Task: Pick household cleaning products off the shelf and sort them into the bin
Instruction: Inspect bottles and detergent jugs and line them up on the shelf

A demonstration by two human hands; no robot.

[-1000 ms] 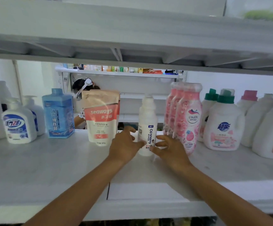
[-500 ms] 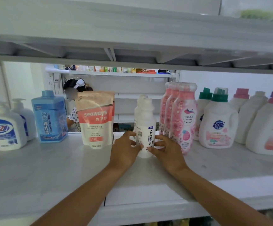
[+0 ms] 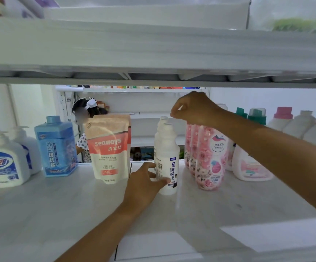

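Note:
A white "Oil enemy" bottle [image 3: 167,157] stands upright in the middle of the white shelf [image 3: 58,208], with a second white bottle right behind it. My left hand [image 3: 144,184] grips its lower part, thumb in front and fingers round the left side. My right hand [image 3: 196,108] hovers above and to the right of the bottle's cap, fingers curled together with nothing visible in them. It hides the caps of the pink floral bottles [image 3: 210,157]. No bin is in view.
Left of the white bottle stand a "seaways" pouch [image 3: 109,148], a blue square bottle [image 3: 57,146] and white pump bottles [image 3: 4,161]. White jugs with green and pink caps [image 3: 285,125] fill the right. An upper shelf [image 3: 153,53] hangs low. A person is behind the shelving.
My right hand has left the bottle's base and risen to the level of the bottle tops. The left hand keeps its hold low on the white bottle. The view has moved closer.

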